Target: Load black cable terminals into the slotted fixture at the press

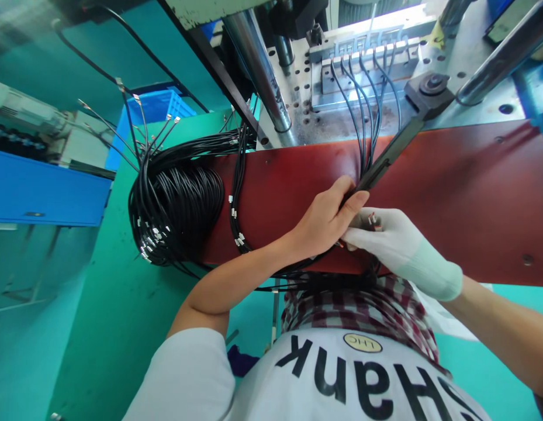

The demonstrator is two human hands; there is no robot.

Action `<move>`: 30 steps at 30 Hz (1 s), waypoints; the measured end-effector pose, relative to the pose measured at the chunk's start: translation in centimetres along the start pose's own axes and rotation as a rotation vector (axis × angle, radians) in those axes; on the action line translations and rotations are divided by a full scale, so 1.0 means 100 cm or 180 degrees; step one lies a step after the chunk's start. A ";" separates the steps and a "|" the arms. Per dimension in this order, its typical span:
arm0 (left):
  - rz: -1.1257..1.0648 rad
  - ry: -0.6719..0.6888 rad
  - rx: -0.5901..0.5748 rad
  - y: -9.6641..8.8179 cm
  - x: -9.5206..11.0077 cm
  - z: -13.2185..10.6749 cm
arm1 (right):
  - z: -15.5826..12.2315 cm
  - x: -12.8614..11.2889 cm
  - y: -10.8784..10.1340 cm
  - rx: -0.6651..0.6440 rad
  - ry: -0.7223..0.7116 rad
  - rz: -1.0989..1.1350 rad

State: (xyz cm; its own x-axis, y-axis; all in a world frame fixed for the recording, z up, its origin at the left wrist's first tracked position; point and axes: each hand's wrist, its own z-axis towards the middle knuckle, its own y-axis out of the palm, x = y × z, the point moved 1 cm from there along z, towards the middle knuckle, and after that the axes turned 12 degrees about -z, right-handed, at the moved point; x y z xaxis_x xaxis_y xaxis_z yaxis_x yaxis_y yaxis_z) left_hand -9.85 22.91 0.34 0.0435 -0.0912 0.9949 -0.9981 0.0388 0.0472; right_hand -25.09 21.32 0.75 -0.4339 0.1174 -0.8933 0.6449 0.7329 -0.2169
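Over on the red board point(450, 204) there was just one lever point(396, 149), slanting from a pivot on the steel plate point(300, 111) down to the left hand point(324, 219). I counted two hands, one big black coil point(183, 193), one thinner bundle point(239, 169) right beside it, and at least five cables point(363, 155) running out of the metal block point(319, 96); they overlapped, so no exact number, sorry.

The bare left hand was wrapped around the lever's lower end, forearm stretched diagonally over the board. The gloved right hand point(380, 234) sat just beside it, fingers curled round some wire ends point(373, 221), too bunched to count.

Board was on a green bench point(100, 304), with one blue crate point(175, 104) behind the coil and a blue cabinet point(43, 190) off left.
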 end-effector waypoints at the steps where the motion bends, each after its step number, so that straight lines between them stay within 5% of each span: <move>1: 0.0186 0.0169 0.0060 0.000 0.001 0.000 | 0.001 0.002 0.001 0.0087 -0.0049 -0.0001; 4: 0.0300 0.0304 0.0045 0.000 0.002 0.002 | 0.005 0.006 -0.002 0.0029 -0.0177 0.0050; 12: -0.0780 -0.0435 -0.0214 -0.014 -0.001 0.006 | -0.004 0.028 -0.029 -0.0065 -0.0096 0.0497; 24: -0.1321 -0.0686 -0.0366 -0.009 -0.005 0.004 | -0.011 0.031 -0.020 -0.0219 0.0079 0.1126; 30: -0.1404 -0.0731 -0.0428 -0.006 -0.002 0.001 | -0.012 0.022 -0.009 0.0592 -0.0048 0.0429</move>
State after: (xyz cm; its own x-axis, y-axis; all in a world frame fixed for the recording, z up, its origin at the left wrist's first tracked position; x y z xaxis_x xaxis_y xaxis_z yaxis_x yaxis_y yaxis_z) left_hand -9.23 22.81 0.14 0.4336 -0.3433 0.8331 -0.8719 0.0737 0.4841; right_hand -27.41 21.72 -0.57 -0.3274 0.1947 -0.9246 0.8019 0.5748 -0.1629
